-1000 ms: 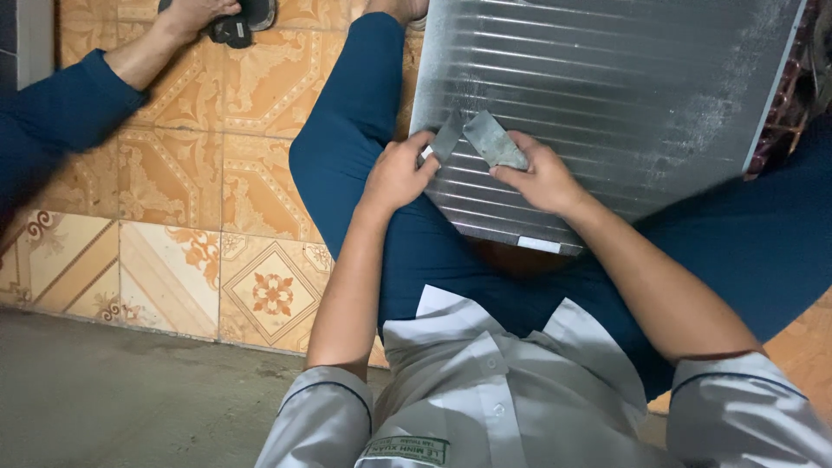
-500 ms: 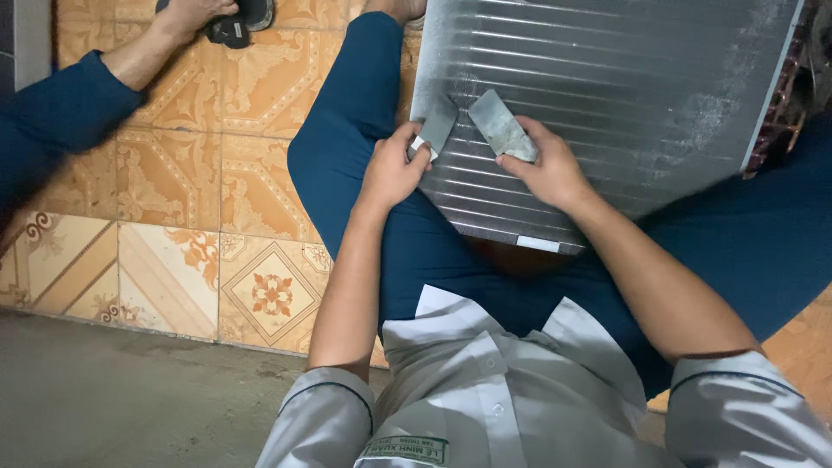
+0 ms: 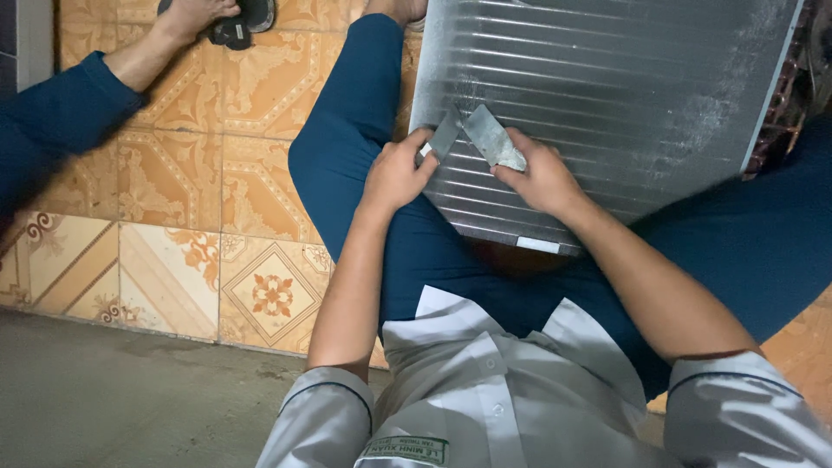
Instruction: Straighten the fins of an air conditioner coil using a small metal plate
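Note:
A large finned metal panel (image 3: 607, 95) rests across my lap, its silver ribs running side to side. My left hand (image 3: 394, 173) grips a narrow flat metal blade (image 3: 445, 133) whose tip lies on the fins near the panel's left edge. My right hand (image 3: 542, 173) holds a wider flat grey metal scraper (image 3: 492, 136), also pressed to the fins. The two blade tips meet in a V shape. I sit with legs in dark blue trousers (image 3: 347, 130) spread apart.
Orange patterned floor tiles (image 3: 217, 208) lie to the left, with bare grey concrete (image 3: 130, 399) nearer. Another person's arm in a blue sleeve (image 3: 61, 113) reaches to a dark object (image 3: 238, 26) at the top left. A dark coil-like part (image 3: 780, 113) shows beyond the panel's right edge.
Both hands have moved up the panel. The two blades, first held lower and closer together, now angle upward with their tips meeting.

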